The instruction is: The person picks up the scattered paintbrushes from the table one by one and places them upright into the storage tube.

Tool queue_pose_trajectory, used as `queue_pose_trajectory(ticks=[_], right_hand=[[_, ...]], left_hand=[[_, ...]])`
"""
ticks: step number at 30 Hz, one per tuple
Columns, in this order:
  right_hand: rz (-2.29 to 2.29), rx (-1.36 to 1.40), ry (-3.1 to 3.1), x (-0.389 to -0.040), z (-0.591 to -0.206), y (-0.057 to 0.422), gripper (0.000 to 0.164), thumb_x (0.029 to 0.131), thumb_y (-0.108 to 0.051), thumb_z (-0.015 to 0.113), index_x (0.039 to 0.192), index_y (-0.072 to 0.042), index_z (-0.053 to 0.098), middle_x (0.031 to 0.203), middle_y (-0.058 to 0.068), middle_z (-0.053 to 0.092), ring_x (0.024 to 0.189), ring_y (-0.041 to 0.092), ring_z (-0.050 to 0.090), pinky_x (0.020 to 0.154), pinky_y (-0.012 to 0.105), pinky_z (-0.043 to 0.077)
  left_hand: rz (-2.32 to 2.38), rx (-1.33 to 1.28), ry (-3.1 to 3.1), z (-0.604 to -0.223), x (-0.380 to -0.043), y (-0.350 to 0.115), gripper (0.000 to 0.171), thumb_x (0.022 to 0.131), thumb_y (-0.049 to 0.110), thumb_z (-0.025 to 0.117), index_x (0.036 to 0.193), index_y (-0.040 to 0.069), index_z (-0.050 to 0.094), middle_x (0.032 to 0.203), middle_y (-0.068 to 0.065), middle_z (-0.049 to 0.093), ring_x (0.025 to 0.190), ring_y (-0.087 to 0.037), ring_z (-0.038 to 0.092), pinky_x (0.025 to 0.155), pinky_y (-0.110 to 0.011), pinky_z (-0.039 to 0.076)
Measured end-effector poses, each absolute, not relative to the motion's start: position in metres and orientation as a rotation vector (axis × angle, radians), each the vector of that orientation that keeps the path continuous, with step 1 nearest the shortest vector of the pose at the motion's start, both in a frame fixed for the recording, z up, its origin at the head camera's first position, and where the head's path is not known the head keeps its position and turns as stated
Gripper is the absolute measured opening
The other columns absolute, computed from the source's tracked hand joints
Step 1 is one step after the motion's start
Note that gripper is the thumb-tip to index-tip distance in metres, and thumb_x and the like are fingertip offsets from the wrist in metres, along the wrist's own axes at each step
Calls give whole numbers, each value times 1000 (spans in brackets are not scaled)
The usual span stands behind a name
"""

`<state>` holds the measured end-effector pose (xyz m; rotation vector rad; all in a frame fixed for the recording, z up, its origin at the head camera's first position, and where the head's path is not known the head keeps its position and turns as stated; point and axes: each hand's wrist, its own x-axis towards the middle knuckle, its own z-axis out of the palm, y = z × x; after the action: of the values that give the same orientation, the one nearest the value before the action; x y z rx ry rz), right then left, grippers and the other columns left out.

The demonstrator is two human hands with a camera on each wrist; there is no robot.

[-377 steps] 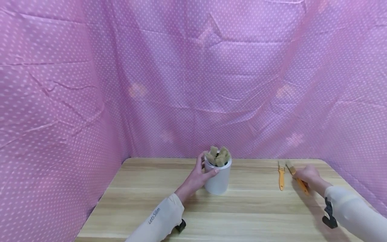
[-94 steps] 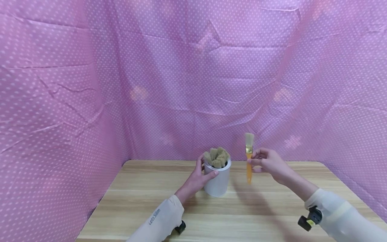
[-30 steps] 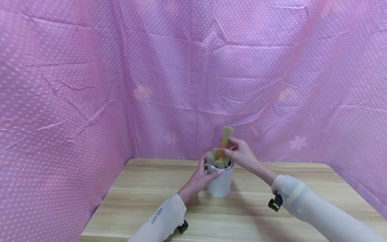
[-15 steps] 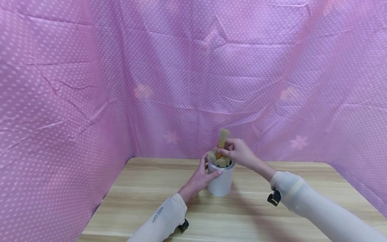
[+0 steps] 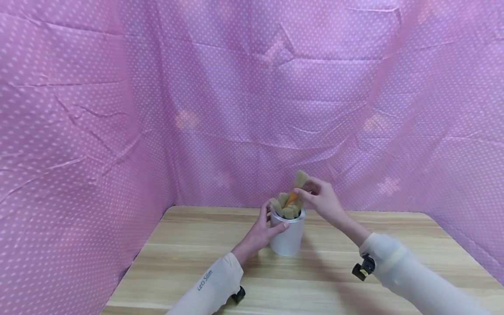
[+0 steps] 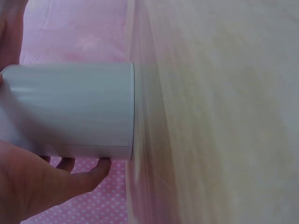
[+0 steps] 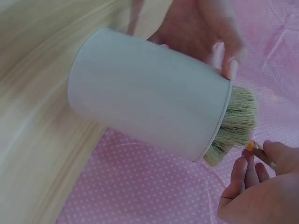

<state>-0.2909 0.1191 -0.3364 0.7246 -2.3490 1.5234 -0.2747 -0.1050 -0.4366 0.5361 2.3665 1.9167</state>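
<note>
A white can [image 5: 289,238] stands upright on the table, several paintbrushes [image 5: 288,213] packed in it with bristles up. My left hand [image 5: 256,236] grips the can from the left, thumb on its near side just below the rim. Over the can's mouth, my right hand [image 5: 324,203] pinches one more paintbrush [image 5: 301,178] near its ferrule. This brush leans right, its orange handle pointing down among the other bristles, and the handle's lower end is hidden. In the right wrist view, orange handle shows between the fingertips and the bristles [image 7: 233,123] in the can.
The light wooden table [image 5: 189,262] ends at a back edge close behind the can. Pink dotted cloth [image 5: 236,109] hangs behind it and along both sides. A small black camera [image 5: 363,267] sits on the right wrist.
Earlier, two brushes lay at the table's right; neither lies there now. My right hand brought one leftward over the can. In the last half second it shifted slightly right, tilting more. Left hand stays put.
</note>
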Motion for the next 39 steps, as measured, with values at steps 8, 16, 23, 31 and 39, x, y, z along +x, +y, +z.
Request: queue_pose_trajectory(ticks=[8, 16, 23, 31, 39], right_hand=[[1588, 671, -2330, -293, -336, 114, 35, 92, -33, 78, 111, -4, 69, 102, 8, 74, 94, 26, 68, 80, 34, 57], [1309, 754, -2480, -298, -334, 104, 21, 87, -26, 83, 97, -9, 75, 89, 2, 72, 79, 22, 64, 64, 31, 56], [1362, 739, -2476, -292, -328, 104, 26, 88, -23, 83, 105, -5, 73, 91, 5, 72, 79, 24, 67, 65, 33, 58], [1390, 659, -2444, -287, -323, 112, 27, 92, -27, 78, 110, -8, 73, 96, 5, 72, 87, 31, 64, 69, 37, 56], [1295, 544, -2287, -265, -347, 157, 23, 97, -23, 73, 110, -3, 74, 102, 8, 74, 86, 20, 65, 72, 25, 53]], left_hand=[[1912, 543, 2371, -436, -274, -106, 88, 91, 52, 72, 157, 40, 16, 161, -8, 26, 145, -36, 29, 111, -63, 30], [1933, 584, 2328, -434, -270, -101, 87, 92, 48, 72, 157, 39, 16, 161, -9, 25, 144, -36, 31, 109, -63, 34], [1918, 580, 2349, -436, -272, -99, 89, 91, 51, 73, 158, 40, 16, 160, -9, 28, 143, -36, 33, 109, -62, 34], [1929, 584, 2348, -436, -273, -97, 89, 91, 51, 73, 158, 39, 16, 160, -8, 28, 143, -35, 32, 109, -62, 33], [1755, 623, 2475, -437, -273, -110, 102, 87, 57, 75, 161, 39, 8, 164, -9, 23, 146, -36, 29, 111, -65, 29]])
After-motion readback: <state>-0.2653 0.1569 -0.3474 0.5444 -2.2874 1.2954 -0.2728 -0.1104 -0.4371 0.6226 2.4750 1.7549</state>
